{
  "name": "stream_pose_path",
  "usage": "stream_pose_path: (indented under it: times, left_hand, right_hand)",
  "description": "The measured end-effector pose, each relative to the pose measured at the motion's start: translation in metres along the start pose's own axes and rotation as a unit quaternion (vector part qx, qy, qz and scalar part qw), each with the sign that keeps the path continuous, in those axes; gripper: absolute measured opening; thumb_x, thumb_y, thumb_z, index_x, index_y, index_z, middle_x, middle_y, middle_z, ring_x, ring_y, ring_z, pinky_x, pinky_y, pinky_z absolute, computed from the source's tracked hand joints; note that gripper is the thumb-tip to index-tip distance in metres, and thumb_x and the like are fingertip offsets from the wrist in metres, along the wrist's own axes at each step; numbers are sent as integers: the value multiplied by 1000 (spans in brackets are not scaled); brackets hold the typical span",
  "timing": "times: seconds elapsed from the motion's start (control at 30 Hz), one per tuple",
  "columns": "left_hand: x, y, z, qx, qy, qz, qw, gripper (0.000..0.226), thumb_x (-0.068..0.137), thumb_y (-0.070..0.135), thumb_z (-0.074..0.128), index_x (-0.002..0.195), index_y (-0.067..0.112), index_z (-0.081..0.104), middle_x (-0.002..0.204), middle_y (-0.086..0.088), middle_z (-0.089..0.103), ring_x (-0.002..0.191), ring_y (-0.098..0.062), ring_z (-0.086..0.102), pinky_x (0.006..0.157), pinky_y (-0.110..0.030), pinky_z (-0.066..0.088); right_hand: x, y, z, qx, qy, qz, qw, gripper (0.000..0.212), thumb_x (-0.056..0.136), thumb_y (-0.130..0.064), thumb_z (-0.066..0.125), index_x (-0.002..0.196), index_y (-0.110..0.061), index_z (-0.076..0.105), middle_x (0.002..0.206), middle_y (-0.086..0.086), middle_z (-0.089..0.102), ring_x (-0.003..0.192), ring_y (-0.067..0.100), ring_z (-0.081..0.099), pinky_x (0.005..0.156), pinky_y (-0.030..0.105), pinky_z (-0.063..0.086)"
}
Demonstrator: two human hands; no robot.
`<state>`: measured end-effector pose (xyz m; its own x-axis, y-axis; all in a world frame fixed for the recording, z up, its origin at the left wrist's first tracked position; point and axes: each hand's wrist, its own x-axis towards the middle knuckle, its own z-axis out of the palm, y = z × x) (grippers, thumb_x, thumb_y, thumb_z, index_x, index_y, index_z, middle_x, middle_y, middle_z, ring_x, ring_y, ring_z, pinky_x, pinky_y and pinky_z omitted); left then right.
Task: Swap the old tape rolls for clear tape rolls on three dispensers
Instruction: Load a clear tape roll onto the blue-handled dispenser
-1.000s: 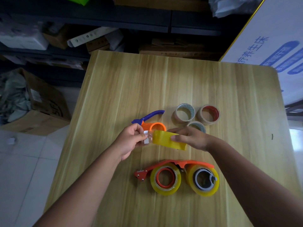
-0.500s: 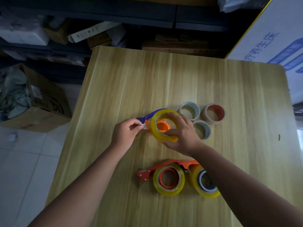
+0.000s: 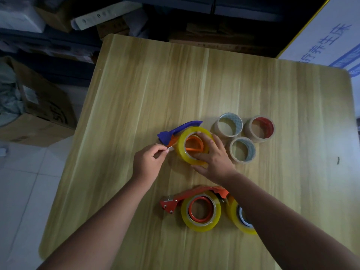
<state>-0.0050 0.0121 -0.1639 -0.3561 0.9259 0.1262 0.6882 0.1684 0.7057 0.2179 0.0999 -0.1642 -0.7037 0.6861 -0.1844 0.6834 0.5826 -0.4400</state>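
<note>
A yellowish clear tape roll [image 3: 183, 148] lies tilted over the orange hub of a purple-handled dispenser [image 3: 176, 132] at the table's middle. My right hand [image 3: 213, 155] grips that roll, fingers over its rim. My left hand [image 3: 149, 162] pinches the roll's loose tape end beside the dispenser's front. An orange dispenser [image 3: 191, 194] near the front edge carries a clear roll [image 3: 200, 213]; a second clear roll [image 3: 236, 217] with a blue-grey hub sits beside it, half hidden by my right forearm. Three old, thin rolls [image 3: 229, 126] [image 3: 259, 128] [image 3: 242, 150] lie to the right.
The wooden table [image 3: 214, 84] has a rounded far right corner. A cardboard box [image 3: 37, 110] stands on the tiled floor at left. Dark shelves with cartons run behind the table, and a large white printed box [image 3: 331, 34] leans at the back right.
The clear roll went from being held edge-on above the table to lying over the orange hub of the purple dispenser. My left hand kept hold of the tape end.
</note>
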Motion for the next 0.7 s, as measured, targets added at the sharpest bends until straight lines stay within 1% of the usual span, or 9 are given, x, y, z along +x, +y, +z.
stream_pose_path:
  times: [0.1, 0.17, 0.27, 0.33, 0.47, 0.57, 0.63, 0.7]
  left_hand:
    - [0, -2, 1, 25, 2, 65, 998, 7, 82, 15, 76, 87, 10, 74, 79, 0, 74, 69, -11, 67, 60, -26, 55]
    - [-1, -4, 2, 44, 8, 99, 994, 7, 84, 18, 73, 86, 11, 75, 80, 1, 74, 71, -11, 68, 61, -26, 56]
    - [-8, -8, 5, 61, 8, 121, 991, 9, 84, 21, 72, 83, 12, 74, 78, 1, 74, 69, -13, 68, 58, -27, 56]
    - [-13, -12, 9, 59, -4, 101, 993, 11, 84, 23, 72, 83, 13, 74, 76, 1, 74, 66, -13, 68, 54, -30, 56]
    - [-16, -23, 10, 21, -18, -8, 1000, 10, 81, 20, 76, 85, 12, 74, 77, 1, 73, 67, -13, 67, 56, -36, 56]
    - [-14, -25, 9, 11, -30, -22, 999, 11, 82, 20, 76, 87, 11, 73, 80, 1, 72, 72, -12, 66, 62, -36, 56]
    - [-12, -27, 11, 4, -34, -28, 999, 12, 82, 21, 75, 88, 11, 73, 82, 0, 72, 74, -13, 66, 65, -34, 56]
    - [-12, -32, 14, 5, -45, -34, 998, 14, 84, 23, 74, 91, 11, 73, 84, -1, 73, 75, -15, 67, 66, -37, 56]
  right_hand:
    - [0, 1, 0, 1, -10, 12, 1000, 35, 82, -46, 72, 115, -36, 70, 161, -4, 11, 145, 41, 12, 109, 61, 32]
    - [2, 0, -2, -5, -9, 5, 1000, 35, 82, -46, 71, 115, -36, 70, 161, -3, 13, 144, 43, 14, 109, 60, 32]
    - [7, -1, -5, -26, -16, -8, 999, 33, 82, -46, 71, 113, -35, 71, 160, 0, 17, 141, 45, 17, 108, 62, 32]
    - [12, -4, -7, -46, -38, -16, 998, 33, 81, -46, 72, 113, -36, 71, 159, 1, 20, 141, 45, 17, 108, 63, 32]
    - [18, -11, -10, -65, -100, -10, 993, 38, 80, -44, 74, 117, -37, 69, 160, -3, 13, 143, 37, 6, 112, 60, 27]
    - [18, -14, -11, -70, -102, 0, 992, 40, 81, -48, 72, 120, -38, 66, 161, -5, 9, 146, 36, 2, 114, 62, 22]
    - [18, -19, -10, -104, -99, 5, 990, 50, 81, -56, 68, 127, -38, 58, 161, -2, 10, 147, 36, 0, 114, 65, 14]
    - [20, -29, -6, -126, -73, 13, 989, 61, 80, -64, 63, 131, -33, 49, 158, 3, 19, 147, 39, 4, 115, 67, 8]
